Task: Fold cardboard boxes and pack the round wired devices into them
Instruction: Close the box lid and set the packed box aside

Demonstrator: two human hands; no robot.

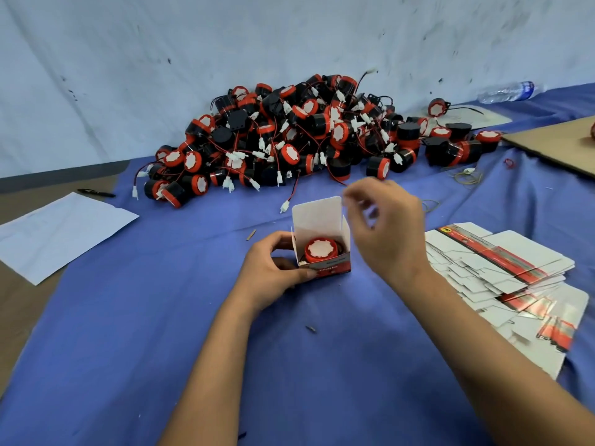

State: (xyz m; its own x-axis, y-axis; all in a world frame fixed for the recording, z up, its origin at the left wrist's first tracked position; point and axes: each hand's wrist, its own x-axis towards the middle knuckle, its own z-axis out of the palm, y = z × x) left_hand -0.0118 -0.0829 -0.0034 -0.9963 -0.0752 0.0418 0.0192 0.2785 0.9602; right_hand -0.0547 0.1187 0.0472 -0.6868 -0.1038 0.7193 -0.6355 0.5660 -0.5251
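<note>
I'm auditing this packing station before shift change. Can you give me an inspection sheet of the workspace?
Surface: blue cloth sheet over a brown floor.
Job's things: small open white-and-red cardboard box holding one round red-and-black wired device, lid flap up; large pile of round red-and-black devices behind; stack of flat white-and-red unfolded boxes at right.
Clutter: white paper sheet, black pen, rubber bands, plastic water bottle, brown cardboard sheet.
Grippers: left hand grips the box; right hand above it, blurred, fingers curled.
Cables: red-and-black leads with white plugs tangled through the pile.
Surroundings: pale scuffed wall.
</note>
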